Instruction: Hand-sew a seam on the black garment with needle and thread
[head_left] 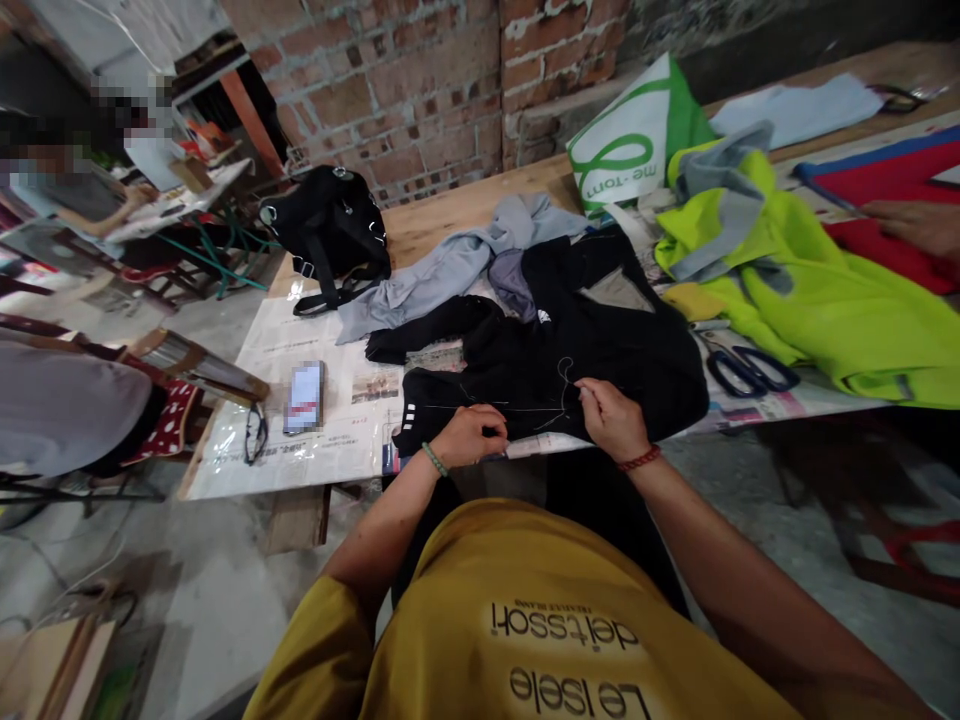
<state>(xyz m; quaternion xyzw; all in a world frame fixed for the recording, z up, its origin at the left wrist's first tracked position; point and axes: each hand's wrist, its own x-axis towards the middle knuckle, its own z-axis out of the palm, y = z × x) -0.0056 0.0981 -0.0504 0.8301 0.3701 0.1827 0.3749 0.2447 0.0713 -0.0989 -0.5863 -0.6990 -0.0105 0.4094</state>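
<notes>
Black garment beside dark-handled scissors

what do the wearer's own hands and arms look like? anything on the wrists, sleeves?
Both hands ungloved. Left hand: green beaded bracelet at the wrist. Right hand: red bracelet at the wrist. Forearms bare. Left sleeve is short, mustard yellow, matching the shirt with dark lettering; right sleeve edge not clearly visible.
</notes>
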